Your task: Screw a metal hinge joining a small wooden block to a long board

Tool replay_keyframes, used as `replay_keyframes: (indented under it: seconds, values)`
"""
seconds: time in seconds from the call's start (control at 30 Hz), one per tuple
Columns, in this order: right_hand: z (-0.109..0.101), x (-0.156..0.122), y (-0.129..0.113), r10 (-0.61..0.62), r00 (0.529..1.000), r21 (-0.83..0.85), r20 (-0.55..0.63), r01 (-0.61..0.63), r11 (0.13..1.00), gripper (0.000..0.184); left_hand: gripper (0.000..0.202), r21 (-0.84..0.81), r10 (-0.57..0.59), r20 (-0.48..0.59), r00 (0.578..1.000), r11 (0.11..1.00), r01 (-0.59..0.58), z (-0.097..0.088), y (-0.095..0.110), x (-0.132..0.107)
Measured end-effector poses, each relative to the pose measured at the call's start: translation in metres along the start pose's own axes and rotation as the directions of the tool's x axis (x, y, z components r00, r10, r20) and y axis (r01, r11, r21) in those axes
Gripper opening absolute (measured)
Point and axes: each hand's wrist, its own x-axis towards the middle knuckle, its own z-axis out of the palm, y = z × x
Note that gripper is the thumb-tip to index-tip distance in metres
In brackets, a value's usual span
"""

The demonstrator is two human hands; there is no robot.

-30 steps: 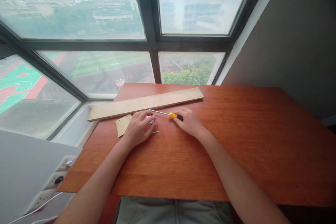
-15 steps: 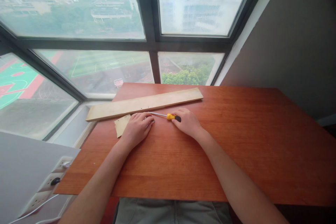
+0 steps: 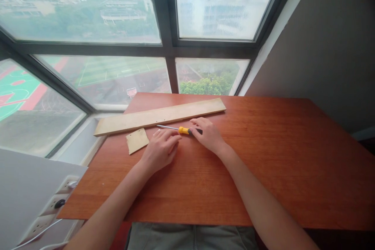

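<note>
A screwdriver (image 3: 184, 130) with a yellow and black handle lies on the table, its metal shaft pointing left. My right hand (image 3: 209, 134) is over the black end of the handle; its fingers are stretched and apart, the thumb across the handle. Just below the shaft is my left hand (image 3: 162, 148), with index finger and thumb pressed together; whatever may be between them is hidden. Left of that hand lies a small, roughly square wooden piece (image 3: 137, 141) with a ragged edge. Behind both hands lies a long pale wooden board (image 3: 161, 116) with small holes near its front edge.
The reddish-brown table (image 3: 278, 156) extends far to the right. Window frames (image 3: 168, 49) stand behind it, and the board's left end overhangs the table's left edge. Wall sockets (image 3: 55, 203) with plugs and a white cable are at the lower left.
The screwdriver has shifted left, and my right hand's fingers have spread from its handle. My left hand has moved right, off the small wooden piece, uncovering it.
</note>
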Motion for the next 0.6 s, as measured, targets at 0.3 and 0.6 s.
replay_keyframes:
  seconds: [0.3,0.6]
  values:
    - [0.002,0.0,0.041,0.264,0.961,0.266,-0.078,-0.235,0.935,0.035,0.017,-0.191,0.215,0.211,0.954,0.966,-0.175,0.043,0.073,0.037]
    - [0.0,-0.015,0.057,0.479,0.865,0.57,-0.147,-0.321,0.756,0.038,0.016,-0.116,0.046,0.284,0.958,0.993,-0.014,0.075,0.082,0.073]
